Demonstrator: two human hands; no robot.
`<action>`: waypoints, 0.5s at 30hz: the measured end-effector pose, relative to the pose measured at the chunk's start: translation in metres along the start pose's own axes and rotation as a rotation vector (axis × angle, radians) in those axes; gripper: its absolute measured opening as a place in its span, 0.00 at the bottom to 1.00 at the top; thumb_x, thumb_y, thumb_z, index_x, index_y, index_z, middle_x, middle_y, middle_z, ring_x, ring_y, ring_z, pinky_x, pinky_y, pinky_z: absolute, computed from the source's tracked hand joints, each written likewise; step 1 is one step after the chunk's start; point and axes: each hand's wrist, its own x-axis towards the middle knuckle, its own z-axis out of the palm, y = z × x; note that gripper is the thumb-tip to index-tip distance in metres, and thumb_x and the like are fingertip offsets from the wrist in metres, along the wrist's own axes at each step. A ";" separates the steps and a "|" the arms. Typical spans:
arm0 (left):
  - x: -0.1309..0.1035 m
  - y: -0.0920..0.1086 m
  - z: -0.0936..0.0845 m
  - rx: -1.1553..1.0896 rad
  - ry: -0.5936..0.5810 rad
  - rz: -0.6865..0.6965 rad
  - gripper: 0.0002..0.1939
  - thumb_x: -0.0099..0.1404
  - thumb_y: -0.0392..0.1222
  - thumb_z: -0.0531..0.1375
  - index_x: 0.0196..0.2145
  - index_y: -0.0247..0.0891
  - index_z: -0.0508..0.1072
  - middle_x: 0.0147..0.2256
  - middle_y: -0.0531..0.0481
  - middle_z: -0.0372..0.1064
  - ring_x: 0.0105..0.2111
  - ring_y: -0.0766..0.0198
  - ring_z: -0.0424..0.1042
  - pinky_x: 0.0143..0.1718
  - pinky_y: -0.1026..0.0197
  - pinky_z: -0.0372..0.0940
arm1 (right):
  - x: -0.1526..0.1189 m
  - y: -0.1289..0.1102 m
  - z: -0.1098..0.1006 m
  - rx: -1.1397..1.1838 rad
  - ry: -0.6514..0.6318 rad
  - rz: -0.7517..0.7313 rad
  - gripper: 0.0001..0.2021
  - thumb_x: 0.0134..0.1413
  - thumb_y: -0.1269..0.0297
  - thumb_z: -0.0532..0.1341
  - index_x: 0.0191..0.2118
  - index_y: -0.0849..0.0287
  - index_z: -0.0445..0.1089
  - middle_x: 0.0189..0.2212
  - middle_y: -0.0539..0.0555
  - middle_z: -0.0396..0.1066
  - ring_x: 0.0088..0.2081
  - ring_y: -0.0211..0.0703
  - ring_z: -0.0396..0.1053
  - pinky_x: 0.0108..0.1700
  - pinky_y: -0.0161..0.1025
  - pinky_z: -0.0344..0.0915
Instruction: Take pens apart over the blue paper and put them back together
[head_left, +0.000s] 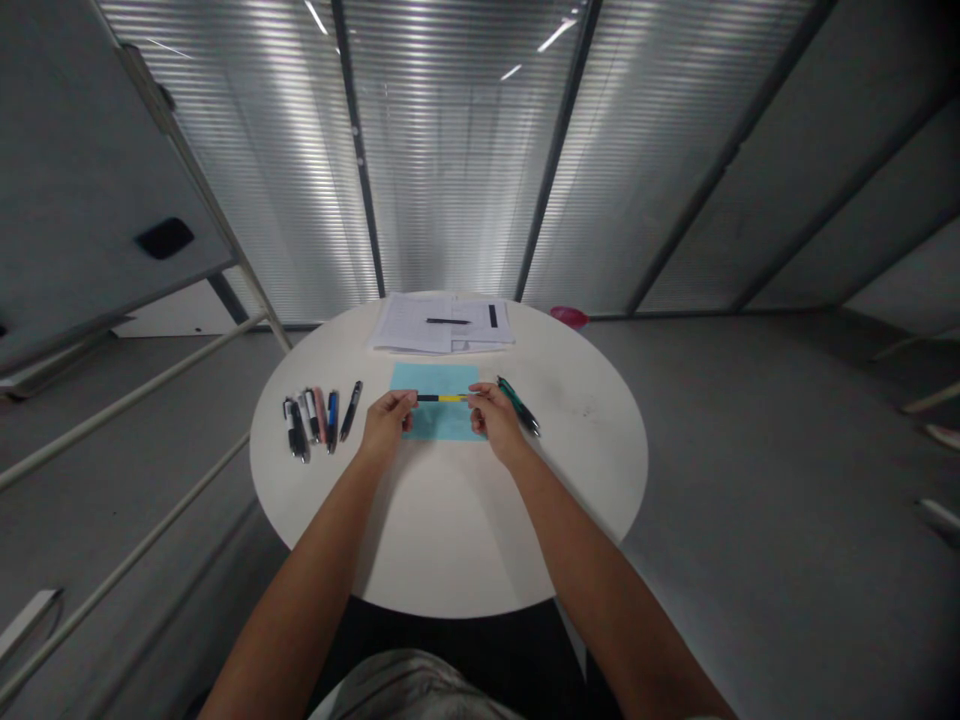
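A black and yellow pen [442, 398] is stretched level between my two hands, above a light blue sheet [442, 427]. My left hand [390, 415] pinches its black end. At the yellow end, the fingers of my right hand [495, 412] are closed on the tip. Just beyond my right hand lie a green pen [511, 393] and a dark pen beside it, partly hidden by the hand. To the left of my left hand, several pens lie side by side, among them a blue pen [332, 420], a pink pen [320, 412] and a black pen [351, 410].
A round white table [457, 540] carries everything. At its far side are printed papers [412, 325] with a dark pen [448, 321] on top. Past the far right edge shows a pink object [570, 317]. A whiteboard on a metal frame [247, 270] stands to the left.
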 end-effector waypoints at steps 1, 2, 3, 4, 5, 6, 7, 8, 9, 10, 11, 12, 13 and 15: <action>0.000 0.000 0.000 0.000 -0.001 0.000 0.18 0.50 0.51 0.68 0.32 0.35 0.75 0.28 0.50 0.68 0.19 0.73 0.60 0.20 0.66 0.54 | 0.000 0.000 0.000 -0.009 0.001 0.006 0.18 0.41 0.53 0.64 0.37 0.55 0.63 0.20 0.41 0.64 0.13 0.28 0.56 0.13 0.29 0.49; -0.001 0.001 0.001 0.002 -0.002 -0.001 0.18 0.50 0.51 0.68 0.32 0.35 0.75 0.28 0.50 0.67 0.19 0.73 0.60 0.20 0.66 0.55 | 0.000 0.001 0.000 -0.027 -0.002 0.007 0.17 0.44 0.50 0.63 0.36 0.56 0.63 0.18 0.41 0.63 0.12 0.29 0.55 0.13 0.29 0.48; -0.001 0.001 0.001 0.006 -0.001 -0.003 0.17 0.50 0.51 0.68 0.31 0.35 0.75 0.28 0.50 0.67 0.19 0.73 0.60 0.20 0.66 0.55 | 0.000 0.002 0.000 -0.050 -0.006 0.003 0.17 0.46 0.49 0.62 0.35 0.56 0.63 0.16 0.41 0.61 0.11 0.29 0.53 0.13 0.29 0.48; -0.001 0.001 0.001 0.009 -0.001 -0.006 0.17 0.50 0.51 0.68 0.31 0.34 0.75 0.27 0.50 0.67 0.19 0.73 0.60 0.20 0.66 0.55 | 0.000 0.003 0.000 -0.074 -0.008 -0.003 0.17 0.47 0.47 0.61 0.34 0.56 0.63 0.13 0.40 0.58 0.11 0.29 0.51 0.13 0.30 0.47; -0.001 0.001 0.001 0.009 -0.001 -0.008 0.17 0.50 0.51 0.68 0.31 0.35 0.75 0.27 0.50 0.67 0.19 0.73 0.60 0.20 0.66 0.55 | 0.000 0.003 0.000 -0.092 -0.008 -0.009 0.17 0.47 0.47 0.61 0.34 0.56 0.63 0.12 0.39 0.56 0.10 0.29 0.50 0.12 0.29 0.47; -0.001 0.001 0.001 0.007 -0.002 -0.009 0.17 0.50 0.51 0.68 0.31 0.35 0.75 0.27 0.51 0.67 0.19 0.73 0.60 0.20 0.66 0.55 | 0.000 0.004 0.000 -0.099 -0.005 -0.014 0.17 0.47 0.48 0.62 0.34 0.56 0.63 0.11 0.39 0.56 0.10 0.29 0.50 0.13 0.29 0.47; -0.001 0.001 0.001 0.005 -0.003 -0.009 0.17 0.50 0.51 0.68 0.32 0.35 0.75 0.27 0.51 0.67 0.19 0.73 0.60 0.20 0.66 0.55 | 0.001 0.004 0.000 -0.092 -0.002 -0.014 0.16 0.46 0.49 0.63 0.34 0.56 0.63 0.12 0.39 0.57 0.10 0.29 0.50 0.13 0.29 0.47; -0.001 0.000 0.001 0.004 -0.003 -0.008 0.17 0.50 0.51 0.68 0.32 0.35 0.75 0.27 0.50 0.67 0.19 0.73 0.60 0.20 0.66 0.55 | 0.001 0.004 0.000 -0.074 -0.001 -0.012 0.16 0.45 0.51 0.63 0.34 0.56 0.63 0.13 0.39 0.58 0.11 0.29 0.51 0.13 0.29 0.47; 0.000 0.000 0.001 0.006 -0.003 -0.006 0.17 0.50 0.51 0.68 0.31 0.35 0.75 0.27 0.50 0.67 0.19 0.73 0.60 0.19 0.66 0.55 | 0.001 0.003 0.000 -0.051 0.000 -0.009 0.16 0.43 0.53 0.64 0.35 0.55 0.63 0.15 0.40 0.60 0.12 0.29 0.52 0.13 0.29 0.48; 0.000 0.000 0.001 0.011 -0.002 -0.005 0.17 0.50 0.52 0.68 0.31 0.35 0.75 0.27 0.50 0.67 0.19 0.73 0.60 0.19 0.66 0.55 | 0.001 0.003 -0.001 -0.030 -0.001 -0.007 0.16 0.42 0.54 0.64 0.36 0.55 0.63 0.16 0.40 0.62 0.12 0.28 0.53 0.13 0.29 0.49; 0.000 0.000 0.000 0.017 0.001 -0.003 0.17 0.50 0.52 0.68 0.30 0.35 0.74 0.27 0.50 0.67 0.19 0.73 0.60 0.19 0.66 0.55 | 0.001 0.002 -0.001 -0.013 -0.003 -0.003 0.16 0.41 0.55 0.64 0.36 0.55 0.64 0.18 0.41 0.63 0.13 0.28 0.54 0.13 0.29 0.49; 0.000 0.000 0.000 0.020 0.003 0.001 0.17 0.50 0.52 0.68 0.29 0.35 0.74 0.27 0.50 0.67 0.18 0.73 0.60 0.19 0.66 0.54 | 0.001 0.001 -0.001 -0.003 -0.003 0.001 0.17 0.40 0.56 0.64 0.37 0.55 0.64 0.19 0.41 0.63 0.13 0.28 0.55 0.13 0.29 0.50; 0.001 0.000 0.000 0.022 0.003 0.005 0.17 0.50 0.52 0.68 0.29 0.35 0.74 0.27 0.50 0.68 0.18 0.73 0.60 0.19 0.66 0.54 | 0.001 0.001 -0.001 0.001 -0.001 0.006 0.17 0.39 0.57 0.64 0.37 0.55 0.64 0.20 0.41 0.64 0.13 0.28 0.55 0.13 0.29 0.50; 0.001 0.000 0.000 0.021 0.000 0.011 0.17 0.49 0.52 0.68 0.28 0.35 0.74 0.27 0.50 0.68 0.18 0.73 0.60 0.19 0.66 0.54 | -0.001 0.000 0.000 -0.003 0.004 0.015 0.16 0.41 0.55 0.64 0.36 0.55 0.64 0.21 0.42 0.65 0.14 0.28 0.56 0.13 0.29 0.50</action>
